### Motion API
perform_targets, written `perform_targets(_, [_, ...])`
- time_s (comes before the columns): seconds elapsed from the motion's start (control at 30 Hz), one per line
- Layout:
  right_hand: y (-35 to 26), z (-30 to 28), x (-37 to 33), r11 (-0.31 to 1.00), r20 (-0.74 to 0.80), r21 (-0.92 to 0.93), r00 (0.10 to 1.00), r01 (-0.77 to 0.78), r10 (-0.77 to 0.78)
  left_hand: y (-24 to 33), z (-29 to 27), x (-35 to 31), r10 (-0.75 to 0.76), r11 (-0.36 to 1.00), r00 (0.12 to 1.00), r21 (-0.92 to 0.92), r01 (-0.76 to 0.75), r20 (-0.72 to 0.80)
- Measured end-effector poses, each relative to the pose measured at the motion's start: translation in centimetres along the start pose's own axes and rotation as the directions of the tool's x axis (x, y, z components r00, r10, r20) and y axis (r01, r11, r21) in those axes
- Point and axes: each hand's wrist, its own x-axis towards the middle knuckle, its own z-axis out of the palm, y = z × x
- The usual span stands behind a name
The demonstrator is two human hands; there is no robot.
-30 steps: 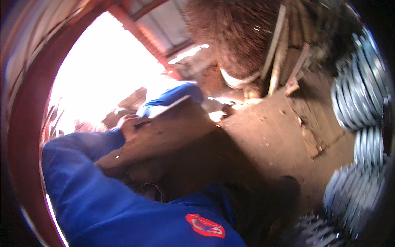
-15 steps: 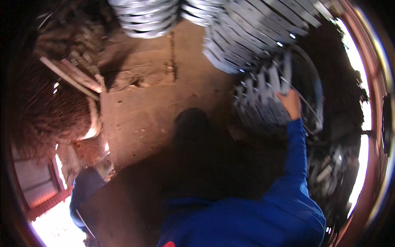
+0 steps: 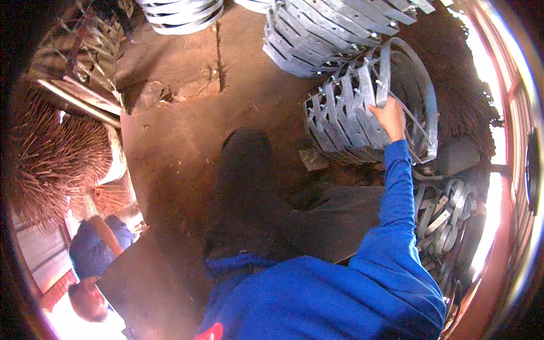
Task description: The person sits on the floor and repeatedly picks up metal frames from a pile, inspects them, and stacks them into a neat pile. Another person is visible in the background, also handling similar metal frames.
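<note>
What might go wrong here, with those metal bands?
The bare right hand grips a grey metal band, so its edge could scratch or pinch the fingers. That band sits against a tilted stack of metal bands; tugging might make the whole stack shift. Another stack stands close beside it, so a knock could perhaps disturb both.

Top edge chops the metal rings (image 3: 182, 17), bottom clips the red patch (image 3: 212, 332), and the right hand's (image 3: 391, 118) fingertips are kinda hidden.
</note>
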Motion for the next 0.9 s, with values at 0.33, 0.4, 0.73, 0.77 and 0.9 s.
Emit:
perform_targets(0.33, [-1.1, 2.2, 0.4, 0.989, -0.017, -0.034, 0.989, 0.146, -0.147, -4.2, -7.6, -6.7, -0.11, 0.975, 0.99, 0.184, 0.126, -0.093])
perform_targets(0.4, [0.5, 0.4, 0.2, 0.993, 0.06, 0.066, 0.993, 0.096, -0.1, -3.7, -8.9, -7.2, -0.092, 0.968, 0.993, 0.227, 0.107, -0.077])
perform_targets(0.73, [6.8, 2.6, 4.8, 0.987, 0.07, -0.036, 0.985, 0.16, -0.157, -3.6, -11.2, -12.2, -0.204, 0.934, 0.976, 0.282, 0.218, -0.079])
perform_targets(0.77, [7.4, 3.0, 5.0, 0.983, 0.065, -0.015, 0.981, 0.186, -0.184, -3.7, -11.0, -12.0, -0.205, 0.935, 0.976, 0.282, 0.217, -0.072])
perform_targets(0.9, [6.8, 3.7, 4.4, 0.973, 0.05, 0.044, 0.972, 0.228, -0.23, -3.4, -10.9, -12.1, -0.224, 0.92, 0.973, 0.318, 0.231, -0.059])
